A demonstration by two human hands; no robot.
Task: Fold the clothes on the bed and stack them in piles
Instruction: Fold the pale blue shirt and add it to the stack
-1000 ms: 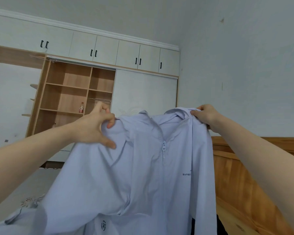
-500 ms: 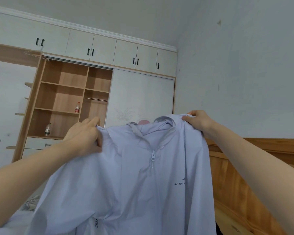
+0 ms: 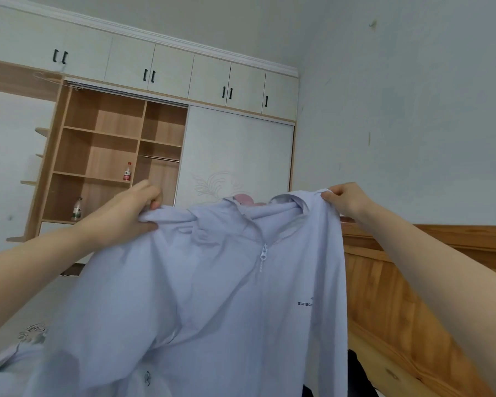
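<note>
Pale lilac zip-front jacket point(image 3: 212, 296) held up, front facing | left hand point(image 3: 126, 213) grips one shoulder, right hand point(image 3: 344, 199) pinches the other | shoulders now spread wider than before

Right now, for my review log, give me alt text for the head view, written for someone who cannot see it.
Two bare hands hold up a pale lilac zip jacket by its shoulders, the left hand gripping one side and the right hand pinching the other. Behind it stand a wardrobe with open wooden shelves holding two bottles, and a wooden headboard on the right.
</note>
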